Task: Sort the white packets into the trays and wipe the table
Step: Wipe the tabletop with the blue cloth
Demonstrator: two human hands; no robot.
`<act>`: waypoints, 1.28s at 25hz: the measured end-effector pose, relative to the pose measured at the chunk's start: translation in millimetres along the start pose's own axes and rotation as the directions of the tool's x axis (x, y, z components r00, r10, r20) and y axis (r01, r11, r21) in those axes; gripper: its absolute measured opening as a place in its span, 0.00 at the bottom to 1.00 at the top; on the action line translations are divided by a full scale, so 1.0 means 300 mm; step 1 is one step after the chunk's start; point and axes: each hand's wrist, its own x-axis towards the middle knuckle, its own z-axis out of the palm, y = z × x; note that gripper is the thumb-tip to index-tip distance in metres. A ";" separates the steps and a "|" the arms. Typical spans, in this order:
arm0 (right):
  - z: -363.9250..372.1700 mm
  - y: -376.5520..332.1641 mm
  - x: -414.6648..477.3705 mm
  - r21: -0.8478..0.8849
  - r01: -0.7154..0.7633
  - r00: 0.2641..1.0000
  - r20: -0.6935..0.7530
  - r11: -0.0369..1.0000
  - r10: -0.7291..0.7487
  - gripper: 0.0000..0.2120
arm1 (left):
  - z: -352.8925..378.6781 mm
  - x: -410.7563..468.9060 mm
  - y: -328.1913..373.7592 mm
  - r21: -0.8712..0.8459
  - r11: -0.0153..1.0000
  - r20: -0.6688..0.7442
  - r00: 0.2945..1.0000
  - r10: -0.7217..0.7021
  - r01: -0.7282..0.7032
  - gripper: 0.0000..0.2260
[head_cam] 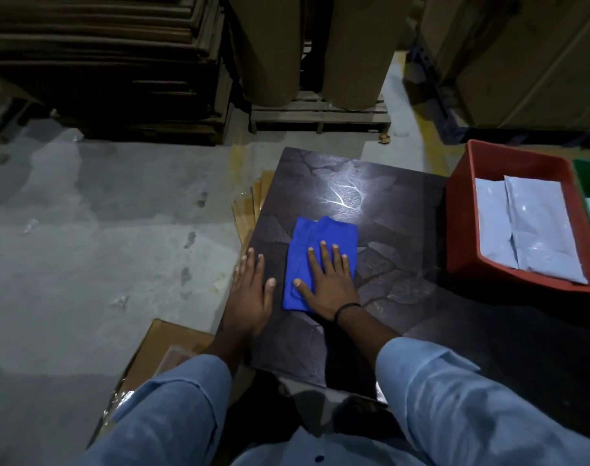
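Left hand [251, 294]: flat, fingers straight, holding nothing; braced on the table [404, 297] edge, probably steadying.
Blue cloth [315, 243]: folded, lying on the table for wiping.
Right hand [327, 280]: spread flat, pressing the cloth, not clutching.
Red tray [461, 237]: far right, white packets [535, 230] already inside.

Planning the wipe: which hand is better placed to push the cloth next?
Probably the right hand: it lies flat on the blue cloth; the left hand rests on the table beside it.
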 end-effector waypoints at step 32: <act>-0.009 -0.411 -0.081 -0.167 0.694 0.719 0.213 0.700 -0.662 0.26 | -0.379 -0.098 -0.217 0.194 0.981 -0.103 0.994 0.037 -0.017 0.28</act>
